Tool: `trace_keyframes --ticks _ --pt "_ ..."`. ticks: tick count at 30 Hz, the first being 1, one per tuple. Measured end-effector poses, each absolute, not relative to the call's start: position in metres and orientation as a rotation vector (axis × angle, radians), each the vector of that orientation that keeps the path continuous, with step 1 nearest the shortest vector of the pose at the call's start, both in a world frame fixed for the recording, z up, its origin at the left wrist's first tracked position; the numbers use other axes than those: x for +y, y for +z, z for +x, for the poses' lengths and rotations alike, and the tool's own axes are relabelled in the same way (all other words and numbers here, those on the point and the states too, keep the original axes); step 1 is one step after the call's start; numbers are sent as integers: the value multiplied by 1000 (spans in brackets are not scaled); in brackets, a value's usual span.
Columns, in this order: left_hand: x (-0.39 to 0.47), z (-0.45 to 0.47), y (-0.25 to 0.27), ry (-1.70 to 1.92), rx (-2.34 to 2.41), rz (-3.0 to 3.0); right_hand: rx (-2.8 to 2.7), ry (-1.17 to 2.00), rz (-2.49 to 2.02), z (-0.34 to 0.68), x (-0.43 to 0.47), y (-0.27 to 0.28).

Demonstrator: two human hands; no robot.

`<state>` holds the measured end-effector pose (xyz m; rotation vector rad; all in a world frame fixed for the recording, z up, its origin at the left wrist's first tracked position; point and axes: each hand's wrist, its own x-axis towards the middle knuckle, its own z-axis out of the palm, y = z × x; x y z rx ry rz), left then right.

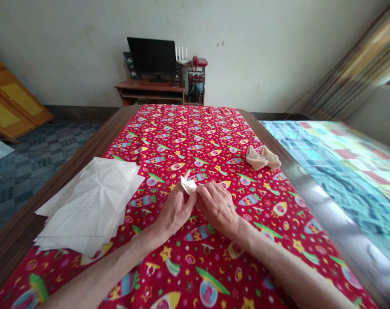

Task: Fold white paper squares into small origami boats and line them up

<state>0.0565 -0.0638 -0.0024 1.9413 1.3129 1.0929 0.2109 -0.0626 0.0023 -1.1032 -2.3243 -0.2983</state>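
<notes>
Over the middle of the red patterned cloth [214, 165], a small folded piece of white paper [188, 184] is held between my hands. My left hand [177, 206] pinches it from the left and below, thumb in front and a fingertip showing behind. Curled fingers of my right hand [218, 205] close on its right corner, and part of the paper is hidden there. To the left lies a stack of creased white paper sheets [92, 197], the top one marked with fold lines spreading from its middle. At the right rests a cream-coloured folded paper piece [262, 157] with rounded, puffed lobes.
The cloth covers a long table with dark wooden edges [85, 156]. Beyond it stands a desk [149, 87] with a monitor [152, 57], speakers, a white router and a red telephone [198, 61]. A bed [352, 171] adjoins the right side; a wooden cabinet [16, 96] is at left.
</notes>
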Motion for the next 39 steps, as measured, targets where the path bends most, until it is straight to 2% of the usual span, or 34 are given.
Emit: trace_keyframes --ticks 10,18,24,33,39 --pt "-62 56 1 1162 1422 2069 -2251 -293 -1180 213 -58 3" --pt "-56 44 10 1181 1459 2188 -2225 -85 -1300 222 -55 3" --pt "-54 38 -3 1132 1372 2308 -2306 -5 -1374 226 -60 -5" --pt "-61 35 -6 491 1398 2657 -2479 -202 -1398 235 -62 -11" --pt "-52 35 -1 325 1324 2816 -2494 -198 -1400 234 -61 -9"
